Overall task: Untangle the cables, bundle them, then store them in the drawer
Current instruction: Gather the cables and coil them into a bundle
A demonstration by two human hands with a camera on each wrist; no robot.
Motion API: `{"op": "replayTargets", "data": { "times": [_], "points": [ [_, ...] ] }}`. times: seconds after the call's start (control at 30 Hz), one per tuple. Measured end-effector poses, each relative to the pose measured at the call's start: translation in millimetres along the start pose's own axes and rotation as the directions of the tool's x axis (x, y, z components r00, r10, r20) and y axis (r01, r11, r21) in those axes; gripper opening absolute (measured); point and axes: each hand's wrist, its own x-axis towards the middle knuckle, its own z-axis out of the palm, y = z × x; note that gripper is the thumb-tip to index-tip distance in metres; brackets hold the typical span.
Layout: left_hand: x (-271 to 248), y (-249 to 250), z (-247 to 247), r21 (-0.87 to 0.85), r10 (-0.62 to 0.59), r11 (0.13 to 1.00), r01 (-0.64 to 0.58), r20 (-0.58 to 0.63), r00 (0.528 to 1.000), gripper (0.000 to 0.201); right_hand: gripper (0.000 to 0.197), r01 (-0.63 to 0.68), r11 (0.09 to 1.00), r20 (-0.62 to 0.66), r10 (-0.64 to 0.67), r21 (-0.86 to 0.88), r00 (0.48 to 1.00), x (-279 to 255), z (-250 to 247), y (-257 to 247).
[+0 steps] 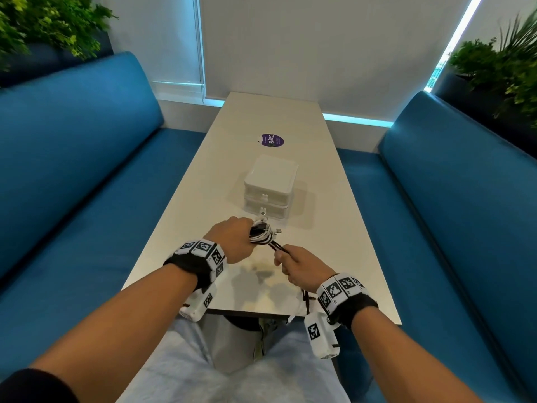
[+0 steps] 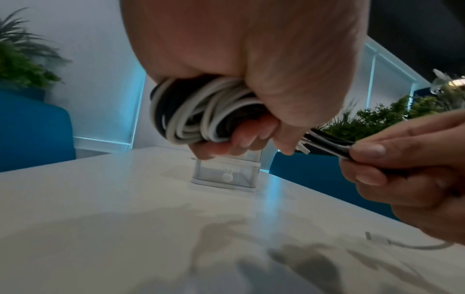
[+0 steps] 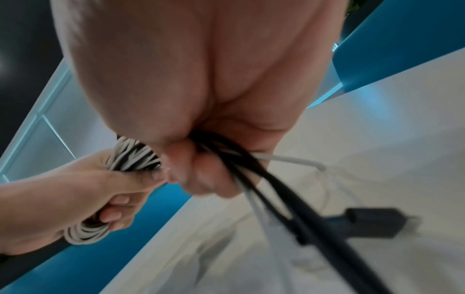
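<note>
Loose cable ends in my right fist, coil in my left

My right hand point(image 3: 201, 139) grips black and white loose strands point(image 3: 276, 199) that trail down to the right, a blurred black plug point(image 3: 372, 222) hanging over the white table point(image 3: 377, 119); at left, my left hand point(image 3: 83, 199) clutches the coiled bundle point(image 3: 133, 157).

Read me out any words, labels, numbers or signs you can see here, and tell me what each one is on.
"ClayG": white letters on the round purple sticker on the white table, lying sideways to the camera.
Smaller print on the same sticker: too small to read.
The black-and-white square markers on the left wristband and right wristband are patterns, not text.
The drawer unit and the cables show no readable text.
</note>
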Motion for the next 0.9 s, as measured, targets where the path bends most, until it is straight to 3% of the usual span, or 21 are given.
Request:
{"op": "replayTargets", "data": {
  "times": [0.1, 0.23, 0.33, 0.47, 0.63, 0.73, 0.8, 0.9],
  "points": [
    [1, -5, 5, -0.047, -0.035, 0.998, 0.034, -0.018, 0.999, 0.021, 0.030, -0.011, 1.000, -0.002, 0.011, -0.014, 1.000, -6, 2, 2],
    [1, -9, 16, -0.089, -0.065, 0.994, 0.064, -0.005, 0.998, 0.023, 0.030, 0.005, 0.968, -0.024, -0.012, -0.250, 1.000, -8, -1, 7],
    [4, -16, 15, -0.139, -0.114, 0.984, 0.110, -0.023, 0.993, 0.026, 0.035, -0.028, 0.972, -0.035, 0.021, -0.232, 0.999, -11, -2, 10],
    [3, -19, 13, -0.160, -0.155, 0.976, 0.147, -0.040, 0.987, 0.027, 0.027, -0.042, 0.899, -0.013, 0.040, -0.436, 0.999, -10, -2, 7],
    [-2, -21, 31, -0.318, -0.159, 0.936, 0.154, 0.011, 0.987, 0.033, 0.031, -0.076, 0.926, -0.073, 0.053, -0.370, 0.996, -2, 1, 1],
    [-10, -14, 41, -0.528, -0.186, 0.833, 0.167, 0.017, 0.982, 0.040, 0.035, -0.056, 0.935, -0.138, 0.007, -0.350, 0.990, -1, 9, -7],
    [-16, -5, 41, -0.669, -0.172, 0.725, 0.164, 0.055, 0.984, 0.052, 0.035, -0.034, 0.932, -0.123, -0.011, -0.360, 0.992, 2, 15, -11],
    [-20, 8, 36, -0.735, -0.130, 0.665, 0.137, 0.067, 0.989, 0.055, 0.032, 0.002, 0.927, -0.059, -0.026, -0.374, 0.998, 3, 20, -18]
  ]
}}
